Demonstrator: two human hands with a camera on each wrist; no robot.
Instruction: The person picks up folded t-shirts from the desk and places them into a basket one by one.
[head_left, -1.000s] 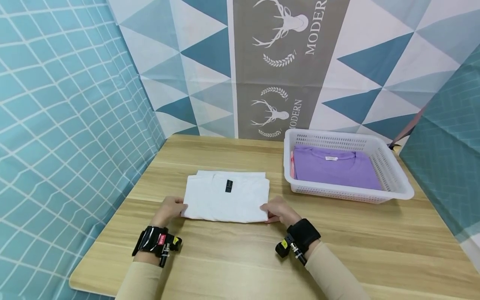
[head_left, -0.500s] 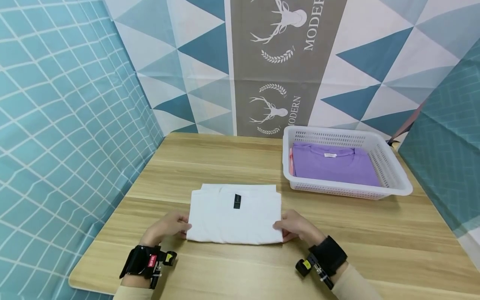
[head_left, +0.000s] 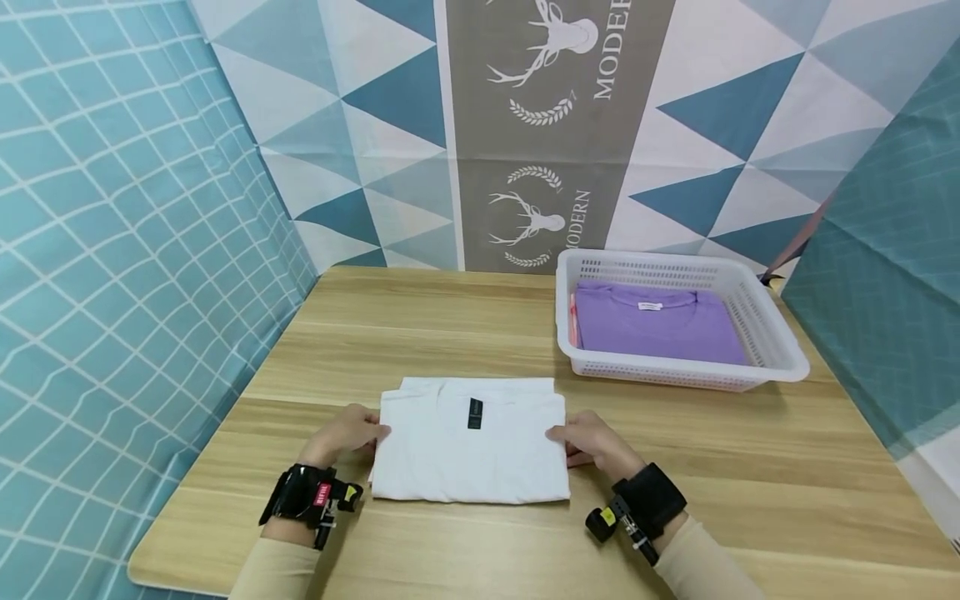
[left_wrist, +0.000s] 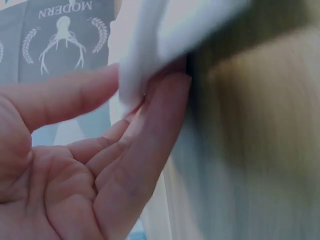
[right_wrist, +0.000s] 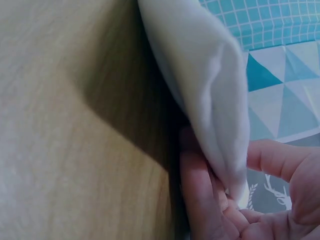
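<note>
A white folded T-shirt (head_left: 468, 450) with a black neck label lies between both hands, near the middle of the table. My left hand (head_left: 348, 433) pinches its left edge, thumb on top and fingers beneath. On the opposite edge my right hand (head_left: 596, 443) pinches the cloth the same way. The left wrist view shows the thumb and fingers of the left hand (left_wrist: 125, 145) on either side of the white cloth (left_wrist: 145, 50). In the right wrist view the shirt's folded side (right_wrist: 215, 100) is between thumb and fingers, with a shadow on the wood below it.
A white perforated plastic basket (head_left: 682, 372) stands at the back right of the wooden table (head_left: 420, 317). Inside lie a folded purple T-shirt (head_left: 652, 329) and a bit of pinkish cloth (head_left: 573, 321) at its left. Patterned cloth hangs behind and at both sides.
The white shirt, held by both hands, has come nearer the body and slightly right since a second ago. In the last half second the hands have shifted slightly up along its sides.
</note>
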